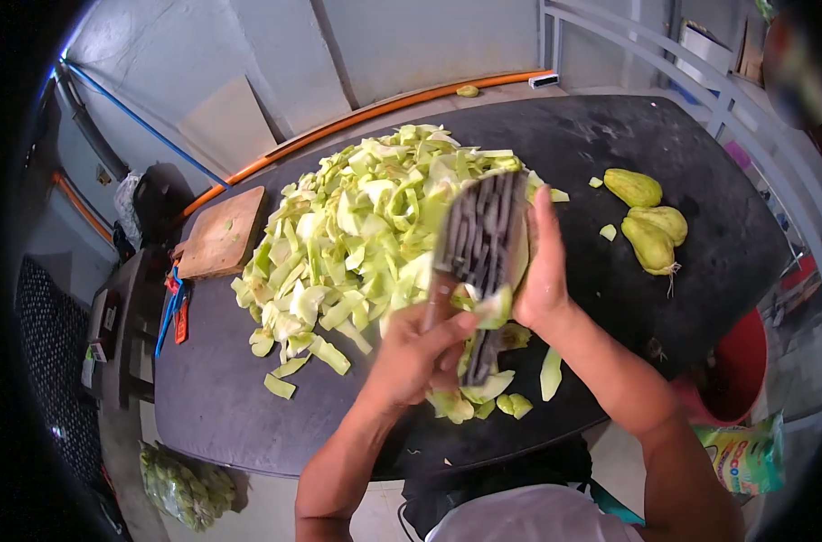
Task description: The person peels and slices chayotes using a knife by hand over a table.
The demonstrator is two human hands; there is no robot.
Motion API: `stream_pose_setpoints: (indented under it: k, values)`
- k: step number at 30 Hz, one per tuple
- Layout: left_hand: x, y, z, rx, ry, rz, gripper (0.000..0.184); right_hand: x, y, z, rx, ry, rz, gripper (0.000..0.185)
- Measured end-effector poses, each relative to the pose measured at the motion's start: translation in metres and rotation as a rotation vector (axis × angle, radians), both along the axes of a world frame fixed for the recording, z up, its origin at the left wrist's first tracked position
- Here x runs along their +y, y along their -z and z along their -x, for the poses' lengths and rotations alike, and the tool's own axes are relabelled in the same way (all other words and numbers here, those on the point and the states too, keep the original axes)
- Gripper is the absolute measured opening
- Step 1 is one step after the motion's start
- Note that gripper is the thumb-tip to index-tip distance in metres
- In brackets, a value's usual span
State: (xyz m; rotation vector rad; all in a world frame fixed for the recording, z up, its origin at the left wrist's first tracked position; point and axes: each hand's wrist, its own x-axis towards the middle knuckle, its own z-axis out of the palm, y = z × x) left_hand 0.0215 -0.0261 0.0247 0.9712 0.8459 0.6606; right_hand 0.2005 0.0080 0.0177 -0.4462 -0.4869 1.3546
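In my left hand (420,352) is the brown handle of a broad-bladed knife (480,226), its fingers wrapped round it. The wide blade points up and shows dark and light stripes. Just right of the blade, my right hand (544,262) cups a pale green chayote (520,257), mostly hidden behind the knife. A strip of green peel (494,309) hangs between both hands, blurred. Behind them rises a large heap of chayote peelings (366,217). More peel pieces (456,405) lie on the dark table below my hands.
Several whole chayotes (648,239) lie on the right of the black table (573,135). A wooden cutting board (221,235) and a blue-handled tool (169,316) sit at the left edge. On the floor are a red bucket (756,361), a green packet (745,454) and a filled plastic bag (185,488).
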Motion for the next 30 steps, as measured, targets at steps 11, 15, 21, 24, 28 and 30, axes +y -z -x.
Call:
stream_pose_setpoints:
  k: [11, 15, 21, 24, 28, 30]
  values:
    - [0.009, -0.006, 0.012, 0.107, -0.205, -0.136, 0.025, 0.014, 0.019, -0.035, -0.226, -0.036, 0.074, 0.072]
    - [0.008, 0.000, 0.009, 0.089, -0.113, 0.022, 0.031, 0.013, 0.018, -0.033, -0.180, -0.091, 0.031, 0.065]
    - [0.008, 0.001, 0.005, 0.106, -0.097, 0.061, 0.035, 0.010, 0.011, -0.039, -0.200, -0.095, -0.027, 0.061]
    - [0.008, 0.004, 0.008, 0.073, -0.061, 0.079, 0.038, 0.003, 0.003, -0.034, -0.207, -0.113, -0.039, 0.062]
    - [0.006, 0.002, 0.004, 0.030, -0.065, 0.098, 0.034, -0.002, 0.004, -0.018, -0.288, -0.144, -0.036, 0.065]
    - [0.007, 0.005, 0.003, 0.013, -0.076, 0.097, 0.028, -0.002, 0.004, -0.016, -0.272, -0.169, -0.027, 0.064]
